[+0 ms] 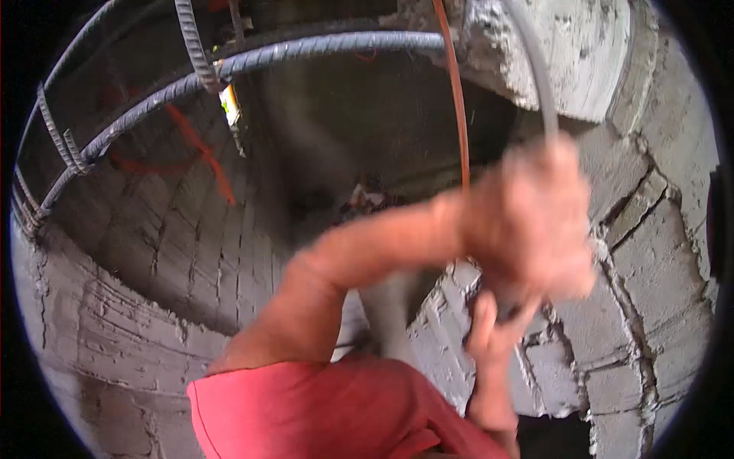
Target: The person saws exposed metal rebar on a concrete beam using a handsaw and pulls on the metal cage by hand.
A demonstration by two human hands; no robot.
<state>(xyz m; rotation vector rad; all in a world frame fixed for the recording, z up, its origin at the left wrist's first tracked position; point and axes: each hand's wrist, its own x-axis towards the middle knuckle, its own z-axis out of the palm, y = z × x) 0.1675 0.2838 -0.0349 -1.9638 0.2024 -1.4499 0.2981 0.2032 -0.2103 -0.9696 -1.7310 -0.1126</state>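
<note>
My left hand, blurred by motion, is closed in a fist at the right of centre. A thin grey rod comes down from the top edge and runs into this fist; its lower part is hidden. Just below and behind the fist is my right hand, raised with its thumb and a finger showing. Something dark lies between them, mostly hidden by the left hand, and I cannot make out what it is. A reddish-brown cord or thin hose hangs just left of the rod and passes behind my left forearm.
Ribbed steel bars curve across the upper left, with upright bars tied to them. A rough concrete block juts in at the upper right. Mortared block wall surrounds me on the right. Orange strips hang inside the dark hollow at left.
</note>
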